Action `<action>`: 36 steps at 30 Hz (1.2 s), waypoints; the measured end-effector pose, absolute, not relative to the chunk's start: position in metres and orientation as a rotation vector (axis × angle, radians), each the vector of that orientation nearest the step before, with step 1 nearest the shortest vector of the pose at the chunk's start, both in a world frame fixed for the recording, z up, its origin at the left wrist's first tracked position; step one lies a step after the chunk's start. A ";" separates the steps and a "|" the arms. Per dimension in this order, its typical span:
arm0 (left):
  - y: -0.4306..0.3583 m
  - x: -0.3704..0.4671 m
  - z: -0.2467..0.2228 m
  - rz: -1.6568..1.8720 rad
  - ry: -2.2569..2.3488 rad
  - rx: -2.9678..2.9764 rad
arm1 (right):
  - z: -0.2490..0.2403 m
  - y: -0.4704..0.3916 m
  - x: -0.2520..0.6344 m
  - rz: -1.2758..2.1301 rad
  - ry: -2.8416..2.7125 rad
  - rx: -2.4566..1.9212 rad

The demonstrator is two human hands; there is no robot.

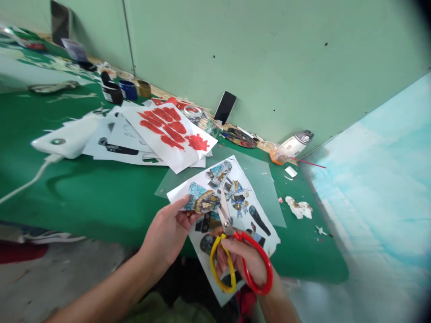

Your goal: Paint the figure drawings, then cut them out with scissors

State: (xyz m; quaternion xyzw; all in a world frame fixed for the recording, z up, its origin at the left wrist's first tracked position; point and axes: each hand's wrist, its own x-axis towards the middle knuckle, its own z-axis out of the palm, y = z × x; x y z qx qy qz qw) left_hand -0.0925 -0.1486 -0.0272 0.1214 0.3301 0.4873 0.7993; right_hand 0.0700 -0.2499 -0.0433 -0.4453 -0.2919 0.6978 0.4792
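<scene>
My left hand point(177, 222) pinches a painted paper cutout point(204, 200) in blue, brown and gold by its left side. In my right hand point(240, 258) are scissors point(226, 223) with one red and one yellow handle. Their blades are parted and point up and away, at the right edge of the cutout. Below both hands lies a white sheet point(242, 215) bearing several painted figures and parts; its near end reaches past the table's front edge. A translucent sheet point(271, 193) lies partly under it.
Papers with red paint point(173, 128) overlap at the back. A white corded device point(69, 137) is at left on the green table point(111, 193). Paint jars point(127, 89), a phone point(225, 107) and a white bottle point(296, 143) line the wall. Crumpled tissue point(298, 207) lies right.
</scene>
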 end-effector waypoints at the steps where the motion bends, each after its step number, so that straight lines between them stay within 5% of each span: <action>1: -0.151 -0.092 -0.028 1.060 0.707 0.247 | -0.044 -0.249 0.070 1.673 -0.743 -1.102; 36: -0.162 -0.108 -0.036 0.939 0.748 0.280 | -0.014 -0.251 0.097 1.610 -1.137 -1.477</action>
